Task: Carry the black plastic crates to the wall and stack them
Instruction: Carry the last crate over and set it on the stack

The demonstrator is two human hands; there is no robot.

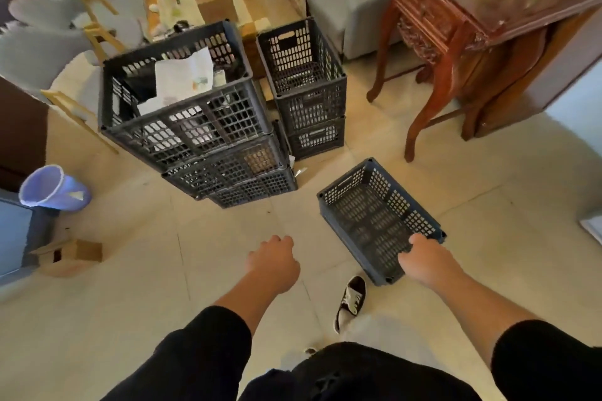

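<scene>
1. A small, empty black plastic crate with holes all over (379, 221) sits on the pale tiled floor (163, 286), in front of the person and to their right. It is well apart from the other crates.
2. The right hand (423, 259) is curled over the near short rim of this crate, gripping it. The fingers go inside, so I cannot see them well, but it looks like a firm hold.
3. The left hand (273, 257) is above the bare floor, fingers loosely curled, and holds nothing.
4. The crate looks light, because it is thin plastic and empty. It looks stiff and should keep its shape. The rim is a good place to hold, and a second hand on the far rim would keep it level.
5. The crate's open top faces up. Its long side runs from the person away towards the left, at a slant.
6. Farther off stand a tall stack of big black crates (195, 127), with white papers (182, 78) in the top one, and a narrow stack of small black crates (306, 88) beside a carved red-brown wooden table (456, 16).
</scene>
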